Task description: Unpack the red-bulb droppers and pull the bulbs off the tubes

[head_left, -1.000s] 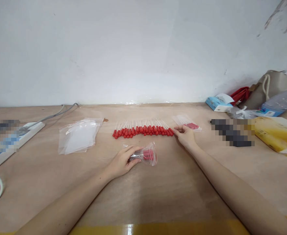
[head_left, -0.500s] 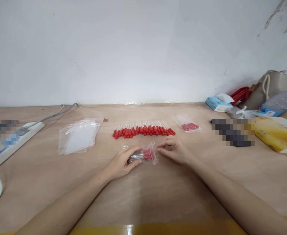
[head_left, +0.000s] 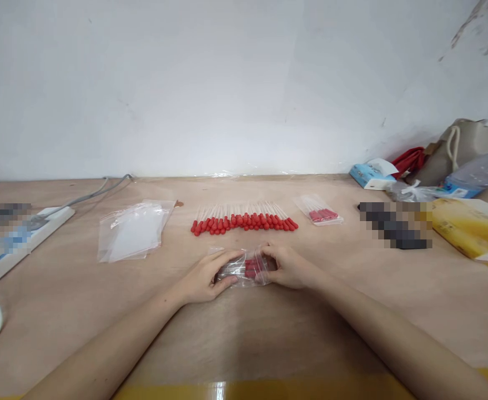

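1. Two hands of mine meet at one clear bag (head_left: 239,273) in front of me: my left hand (head_left: 207,279) curls fingers and thumb around its left part, and my right hand (head_left: 286,268) grips its right end.
2. Inside the bag lie red-bulbed droppers (head_left: 250,269), bulbs towards my right hand. I can't tell whether that end is sealed.
3. If it is open, tipping the bag or loosening my right fingers could let droppers slide out; squeezing too hard could crease the film or bend the thin stems.
4. Just beyond sits a row of loose droppers (head_left: 244,222); a careless knuckle could scatter it.
5. Farther out, a filled bag (head_left: 319,211) lies to the right, and flat bags (head_left: 137,230) overlap on the left.
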